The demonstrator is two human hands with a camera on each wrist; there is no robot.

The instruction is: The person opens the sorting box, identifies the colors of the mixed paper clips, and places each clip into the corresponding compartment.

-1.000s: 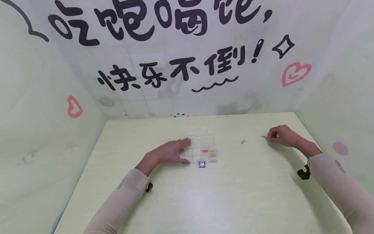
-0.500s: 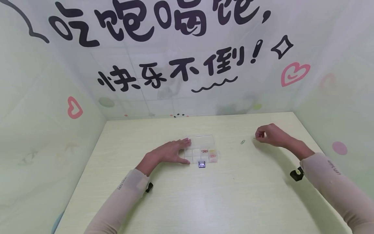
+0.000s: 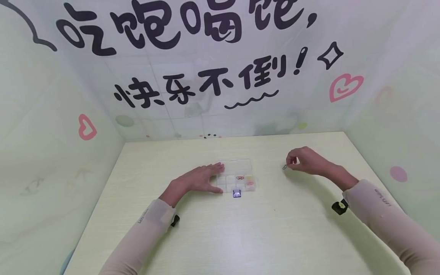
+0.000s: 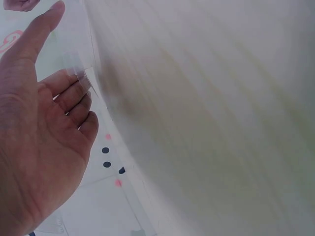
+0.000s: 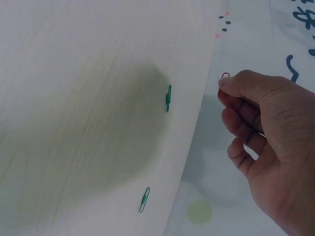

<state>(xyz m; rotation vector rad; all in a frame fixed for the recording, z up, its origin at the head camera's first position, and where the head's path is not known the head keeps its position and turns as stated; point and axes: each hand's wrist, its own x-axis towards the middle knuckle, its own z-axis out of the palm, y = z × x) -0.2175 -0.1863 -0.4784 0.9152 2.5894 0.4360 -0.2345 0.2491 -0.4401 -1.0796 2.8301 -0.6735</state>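
A clear compartment box [image 3: 240, 166] lies mid-table with a red paper clip [image 3: 240, 177] and pale pink bits in its cells. My left hand [image 3: 203, 178] lies flat on the table, its straight fingers touching the box's left side. In the left wrist view that hand [image 4: 44, 123] shows its palm, with the fingers against the clear box [image 4: 81, 73]. To the right of the box my right hand [image 3: 290, 162] hovers over the table and pinches a small red paper clip [image 5: 225, 75] at its fingertips [image 5: 224, 84]. A green paper clip [image 3: 285, 167] lies just left of it.
The right wrist view shows two green paper clips [image 5: 168, 97] [image 5: 144, 199] on the pale wooden table [image 3: 240, 236]. A small dark blue latch [image 3: 237, 193] sits at the box's front edge. Printed walls [image 3: 220, 76] close in the table at the back and both sides.
My right hand has moved left across the table with the paper clip it pinches, from near the right edge to just beside the green clip. The left hand and box stayed still.
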